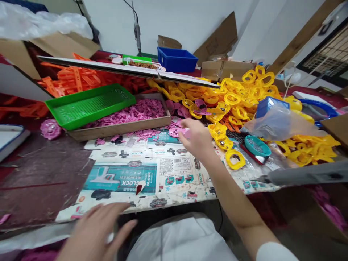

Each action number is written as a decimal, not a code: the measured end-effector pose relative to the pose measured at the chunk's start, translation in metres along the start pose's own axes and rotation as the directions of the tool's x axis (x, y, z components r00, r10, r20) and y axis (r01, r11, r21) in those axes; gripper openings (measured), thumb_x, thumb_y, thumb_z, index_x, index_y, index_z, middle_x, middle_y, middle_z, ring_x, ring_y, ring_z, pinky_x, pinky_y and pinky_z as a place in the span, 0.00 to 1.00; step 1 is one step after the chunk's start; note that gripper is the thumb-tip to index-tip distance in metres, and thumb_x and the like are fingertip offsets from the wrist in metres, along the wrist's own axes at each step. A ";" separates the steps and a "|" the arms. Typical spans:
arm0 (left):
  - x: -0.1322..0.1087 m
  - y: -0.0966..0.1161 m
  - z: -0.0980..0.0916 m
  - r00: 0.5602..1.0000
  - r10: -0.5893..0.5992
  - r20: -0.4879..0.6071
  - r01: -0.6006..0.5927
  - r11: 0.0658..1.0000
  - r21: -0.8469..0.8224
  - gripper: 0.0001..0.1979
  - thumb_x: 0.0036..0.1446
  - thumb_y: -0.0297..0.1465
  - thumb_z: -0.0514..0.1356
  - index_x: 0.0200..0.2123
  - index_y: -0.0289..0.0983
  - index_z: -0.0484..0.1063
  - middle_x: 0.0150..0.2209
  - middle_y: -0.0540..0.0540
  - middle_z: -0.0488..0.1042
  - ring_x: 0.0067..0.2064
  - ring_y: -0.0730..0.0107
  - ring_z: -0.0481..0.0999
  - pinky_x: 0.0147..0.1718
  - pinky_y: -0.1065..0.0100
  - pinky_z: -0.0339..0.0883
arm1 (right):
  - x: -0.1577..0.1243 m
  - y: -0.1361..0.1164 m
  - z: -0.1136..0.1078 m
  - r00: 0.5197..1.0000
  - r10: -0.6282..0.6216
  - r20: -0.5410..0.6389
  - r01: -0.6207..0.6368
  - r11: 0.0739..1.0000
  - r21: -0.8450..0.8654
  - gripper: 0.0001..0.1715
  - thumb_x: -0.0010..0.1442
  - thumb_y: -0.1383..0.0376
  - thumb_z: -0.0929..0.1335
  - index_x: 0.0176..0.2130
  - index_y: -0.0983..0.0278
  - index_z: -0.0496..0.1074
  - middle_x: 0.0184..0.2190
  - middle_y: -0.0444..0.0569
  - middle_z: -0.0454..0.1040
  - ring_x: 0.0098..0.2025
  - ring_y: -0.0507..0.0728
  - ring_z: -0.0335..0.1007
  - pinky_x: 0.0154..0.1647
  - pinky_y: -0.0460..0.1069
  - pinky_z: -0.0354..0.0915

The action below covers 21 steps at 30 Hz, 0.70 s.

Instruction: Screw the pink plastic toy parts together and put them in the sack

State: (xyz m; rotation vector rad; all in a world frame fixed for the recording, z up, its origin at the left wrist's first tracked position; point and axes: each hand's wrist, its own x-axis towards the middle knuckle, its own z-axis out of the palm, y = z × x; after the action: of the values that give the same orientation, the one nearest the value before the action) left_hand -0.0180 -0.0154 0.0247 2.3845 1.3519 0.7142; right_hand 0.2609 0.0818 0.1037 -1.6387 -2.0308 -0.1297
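My right hand [198, 140] reaches over the middle of the table with its thumb and fingers apart. Its fingertips are right at a round pink plastic part [175, 131], and whether they touch it is hard to see. My left hand [95, 230] is low at the table's front edge, slightly blurred, with thumb and fingers spread and nothing visible in it. Small pink plastic pieces [146, 108] fill a shallow cardboard tray [119, 129] beyond it. A green plastic tray [89, 105] leans on that cardboard tray.
Yellow plastic frames [231, 98] are heaped at the right, orange parts [78, 78] at the back left. A teal dish [257, 145] of small bits stands right of my hand. A grey power screwdriver [304, 174] juts in from the right; another tool [137, 38] hangs behind.
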 end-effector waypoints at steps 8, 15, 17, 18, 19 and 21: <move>0.054 0.039 0.038 0.956 0.038 0.291 0.134 0.823 -0.551 0.11 0.57 0.36 0.59 0.42 0.40 0.72 0.42 0.44 0.77 0.45 0.60 0.75 0.48 0.59 0.69 | 0.057 0.028 0.060 0.934 -0.103 0.343 0.152 0.981 -0.121 0.19 0.53 0.77 0.62 0.45 0.69 0.70 0.41 0.61 0.72 0.47 0.64 0.66 0.49 0.59 0.62; 0.072 0.019 0.055 0.794 -0.422 0.437 0.332 -0.301 -0.894 0.27 0.54 0.53 0.56 0.45 0.37 0.68 0.37 0.43 0.77 0.36 0.64 0.77 0.33 0.66 0.73 | -0.031 -0.053 0.044 0.909 -0.388 -0.155 0.410 0.760 0.504 0.16 0.57 0.66 0.66 0.46 0.62 0.62 0.45 0.54 0.64 0.52 0.55 0.63 0.53 0.49 0.64; 0.074 0.014 0.055 0.693 -0.571 0.440 0.257 -0.374 -0.891 0.20 0.48 0.46 0.65 0.36 0.36 0.69 0.29 0.49 0.74 0.30 0.70 0.75 0.27 0.72 0.71 | -0.042 -0.062 0.049 0.860 -0.496 -0.116 0.438 0.604 0.666 0.13 0.61 0.60 0.64 0.44 0.63 0.64 0.45 0.54 0.66 0.51 0.55 0.65 0.51 0.49 0.66; 0.074 0.011 0.054 0.653 -0.626 0.425 0.227 -0.374 -0.899 0.19 0.44 0.43 0.68 0.32 0.36 0.68 0.26 0.51 0.72 0.26 0.73 0.73 0.25 0.74 0.69 | -0.039 -0.061 0.053 0.857 -0.514 -0.042 0.404 0.618 0.674 0.14 0.62 0.57 0.62 0.44 0.63 0.65 0.44 0.54 0.67 0.50 0.54 0.66 0.51 0.48 0.66; 0.072 0.007 0.052 0.634 -0.659 0.404 0.213 -0.354 -0.911 0.19 0.42 0.41 0.70 0.31 0.36 0.67 0.24 0.53 0.70 0.24 0.76 0.71 0.23 0.76 0.68 | -0.032 -0.057 0.057 0.870 -0.490 0.053 0.351 0.692 0.631 0.16 0.63 0.56 0.61 0.44 0.64 0.66 0.43 0.54 0.69 0.49 0.54 0.67 0.50 0.48 0.66; 0.066 0.001 0.047 0.648 -0.667 0.367 0.248 -0.271 -0.930 0.20 0.42 0.40 0.70 0.33 0.37 0.67 0.23 0.54 0.70 0.22 0.78 0.68 0.21 0.77 0.66 | -0.007 -0.043 0.068 0.921 -0.283 0.269 0.178 0.917 0.357 0.14 0.64 0.60 0.60 0.44 0.65 0.68 0.40 0.52 0.72 0.45 0.54 0.68 0.49 0.49 0.65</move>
State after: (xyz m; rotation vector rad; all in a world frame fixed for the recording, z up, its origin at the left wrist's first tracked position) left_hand 0.0368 0.0399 0.0042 0.3508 1.0084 1.2022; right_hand 0.1994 0.0908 0.0530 -1.2670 -2.3332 0.3934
